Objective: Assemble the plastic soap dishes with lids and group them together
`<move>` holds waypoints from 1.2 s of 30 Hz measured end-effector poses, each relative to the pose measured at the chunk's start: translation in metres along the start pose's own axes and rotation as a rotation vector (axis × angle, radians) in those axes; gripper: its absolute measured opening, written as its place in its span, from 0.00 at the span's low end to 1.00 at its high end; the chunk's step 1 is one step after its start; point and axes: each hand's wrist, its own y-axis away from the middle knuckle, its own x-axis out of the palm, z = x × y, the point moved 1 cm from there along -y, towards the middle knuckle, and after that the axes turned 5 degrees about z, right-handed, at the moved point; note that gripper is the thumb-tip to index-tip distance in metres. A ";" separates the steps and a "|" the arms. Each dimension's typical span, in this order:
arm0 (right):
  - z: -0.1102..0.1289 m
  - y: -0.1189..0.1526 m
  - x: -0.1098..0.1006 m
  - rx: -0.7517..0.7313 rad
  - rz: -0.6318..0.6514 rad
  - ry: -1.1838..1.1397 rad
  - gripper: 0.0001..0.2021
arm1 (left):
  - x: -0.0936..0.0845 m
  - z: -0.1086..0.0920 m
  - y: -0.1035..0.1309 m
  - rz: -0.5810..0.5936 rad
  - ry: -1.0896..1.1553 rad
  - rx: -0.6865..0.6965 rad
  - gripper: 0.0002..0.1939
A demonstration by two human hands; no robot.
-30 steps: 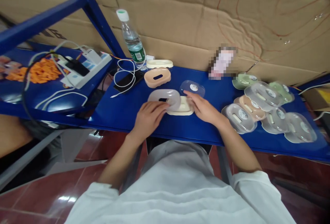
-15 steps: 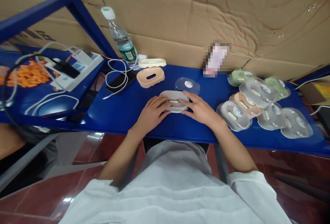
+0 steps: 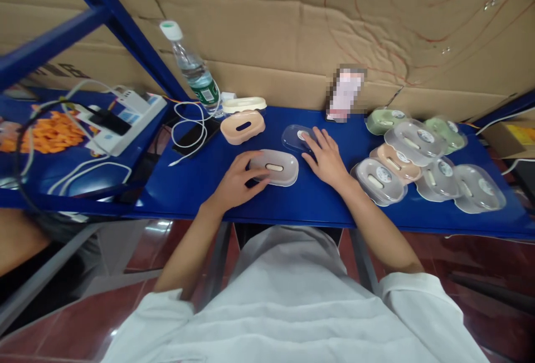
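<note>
A grey oval plastic box (image 3: 288, 169), resembling a soap box, lies on the blue table with a cream bar-shaped piece (image 3: 274, 168) in its middle. My left hand (image 3: 236, 182) is curled round the box's left end, fingers and thumb touching its edge. Just behind the box is a clear oval lid (image 3: 290, 138) with a round white sticker. My right hand (image 3: 328, 159) reaches over the lid's right side, fingers stretched out and fingertips on or just above the lid and its sticker; thumb apart.
Several lidded boxes (image 3: 380, 182) in grey, green and peach are piled at right. Behind my left hand lie a peach shell (image 3: 242, 127) and a cream shell (image 3: 246, 105), near a water bottle (image 3: 200, 81) and a white cable (image 3: 188, 148). A pixelated phone (image 3: 345, 94) leans on the cardboard.
My right hand has left the grey box and moved back to the clear lid. The box, with my left hand at its end, has shifted slightly left.
</note>
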 end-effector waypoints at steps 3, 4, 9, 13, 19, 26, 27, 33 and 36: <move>-0.016 -0.005 0.010 0.078 0.015 -0.019 0.28 | -0.006 0.003 0.004 -0.020 0.070 -0.039 0.16; -0.019 -0.007 0.011 0.086 -0.009 -0.050 0.27 | -0.007 0.004 0.004 -0.009 0.089 -0.048 0.18; -0.004 -0.004 0.005 0.005 -0.129 -0.248 0.25 | -0.005 0.011 0.004 -0.038 0.106 -0.154 0.32; 0.025 0.006 0.005 -0.144 -0.081 -0.261 0.23 | -0.001 0.019 0.006 -0.117 0.113 -0.200 0.36; 0.039 0.011 0.017 -0.299 0.013 -0.199 0.22 | -0.005 0.014 0.008 -0.096 0.164 -0.142 0.31; 0.032 0.011 0.014 -0.325 0.024 -0.156 0.24 | -0.007 0.015 0.009 -0.082 0.162 -0.134 0.26; 0.032 0.011 0.015 -0.334 0.022 -0.168 0.24 | -0.007 0.015 0.009 -0.084 0.164 -0.135 0.25; 0.032 0.010 0.016 -0.336 0.014 -0.233 0.26 | -0.006 0.016 0.008 -0.084 0.142 -0.126 0.25; 0.033 0.010 0.013 -0.334 0.038 -0.224 0.25 | -0.005 0.017 0.008 -0.091 0.134 -0.121 0.25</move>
